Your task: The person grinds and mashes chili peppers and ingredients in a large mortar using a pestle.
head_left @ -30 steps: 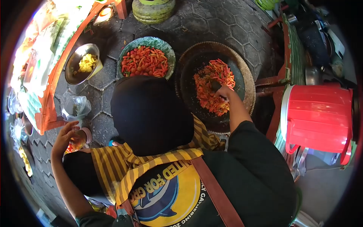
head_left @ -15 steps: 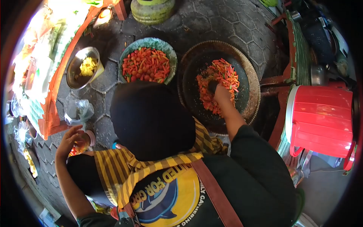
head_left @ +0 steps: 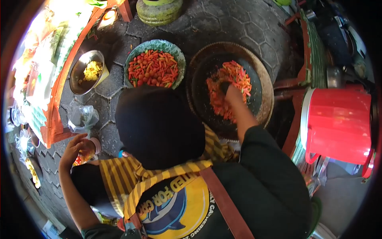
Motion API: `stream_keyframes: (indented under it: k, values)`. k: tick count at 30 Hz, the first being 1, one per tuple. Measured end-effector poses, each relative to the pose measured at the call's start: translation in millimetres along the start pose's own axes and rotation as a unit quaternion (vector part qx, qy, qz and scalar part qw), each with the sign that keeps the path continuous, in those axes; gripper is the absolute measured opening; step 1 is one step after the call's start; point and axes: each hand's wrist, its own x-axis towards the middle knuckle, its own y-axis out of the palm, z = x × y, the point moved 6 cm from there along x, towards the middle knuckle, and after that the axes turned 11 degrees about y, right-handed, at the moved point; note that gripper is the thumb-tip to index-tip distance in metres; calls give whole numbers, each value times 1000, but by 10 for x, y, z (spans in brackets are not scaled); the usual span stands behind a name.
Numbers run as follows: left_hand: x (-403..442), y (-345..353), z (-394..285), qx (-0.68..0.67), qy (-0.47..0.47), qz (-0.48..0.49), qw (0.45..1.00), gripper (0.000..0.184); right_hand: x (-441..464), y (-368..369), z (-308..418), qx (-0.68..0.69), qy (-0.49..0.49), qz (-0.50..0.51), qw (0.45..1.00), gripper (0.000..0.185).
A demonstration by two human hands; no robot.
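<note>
In the head view, the right hand (head_left: 233, 96) seemed wrapped around a dark pestle (head_left: 224, 86) amid chillies (head_left: 239, 79) inside the mortar's (head_left: 256, 95) rim, individual fingers blurred. The left hand (head_left: 72, 149) hung beside a jar (head_left: 95, 145), fingers loosely parted. A slanting push could have shoved unground chillies over the mortar's far edge.

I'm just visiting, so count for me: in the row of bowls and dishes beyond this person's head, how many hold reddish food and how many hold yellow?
Reddish food: 2 (the green bowl and the dark dish beneath the right hand)
Yellow food: 1 (the metal bowl)
Total: 3
</note>
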Motion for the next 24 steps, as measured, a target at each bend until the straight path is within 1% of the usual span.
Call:
stream_keyframes:
  k: [1, 2, 4, 5, 6, 7, 8, 9, 10, 12, 13, 14, 15, 16, 17, 18, 20, 21, 23, 24]
  values:
    - [4, -8, -18, -6, 0, 3, 1000, 40, 7, -236, 87, -70, 15, 146, 987, 28]
    - [67, -11, -65, -16, 9, 1, 1000, 40, 54, -501, 89, -64, 20, 139, 988, 28]
    - [67, -4, -127, -23, 20, -1, 1000, 40, 36, -649, -13, -29, 57, 322, 945, 26]
    - [32, 10, -174, -15, 24, -6, 1000, 41, 23, -730, 27, -88, -2, 296, 951, 38]
    - [-2, 34, -168, -8, 23, -11, 1000, 41, -66, -716, 30, -94, -3, 297, 950, 38]
    - [1, 22, -104, -29, 29, -23, 999, 41, -160, -770, 47, -67, 0, 191, 979, 41]
    - [-11, 7, -61, -33, 24, -24, 999, 41, -273, -828, 66, -38, 1, 81, 996, 44]
    - [-20, -8, -107, -41, 13, -27, 999, 41, -307, -585, 51, -17, -4, 32, 999, 49]
    - [-13, 3, -127, -51, 4, -32, 998, 42, -308, -401, 92, -21, -9, 32, 999, 49]
    - [70, -13, -102, -64, 19, -48, 997, 45, -304, -80, 60, -19, 66, 64, 996, 46]
    - [60, -19, -113, -38, 19, -53, 998, 49, -144, -91, 40, -15, -2, 16, 1000, 39]
    - [59, -57, -152, -11, 25, -59, 998, 54, 34, -184, -28, -9, 3, 17, 1000, 39]
    - [63, -67, -185, -8, 31, -56, 998, 54, 185, -156, -137, 23, 44, 203, 978, 33]
    - [59, -84, -213, 5, 43, -67, 997, 59, 119, -219, -161, 54, 80, 379, 920, 27]
    - [49, -82, -225, 14, 52, -79, 995, 63, -17, -347, -240, 181, 137, 421, 878, 13]
    - [15, -46, -265, 9, 50, -79, 996, 63, -58, -425, -326, 177, 138, 421, 879, 13]
    - [-59, -4, -375, -10, 52, -85, 995, 66, -195, -409, -437, 220, 139, 499, 826, 12]
    - [-62, -14, -348, -11, 60, -82, 995, 65, -237, -306, -455, 217, 138, 500, 827, 12]
    - [-39, -45, -291, -13, 70, -83, 994, 65, -384, -11, -544, 296, 205, 520, 775, 10]
    - [-13, -59, -284, -12, 84, -82, 993, 65, -446, 21, -541, 297, 206, 519, 775, 10]
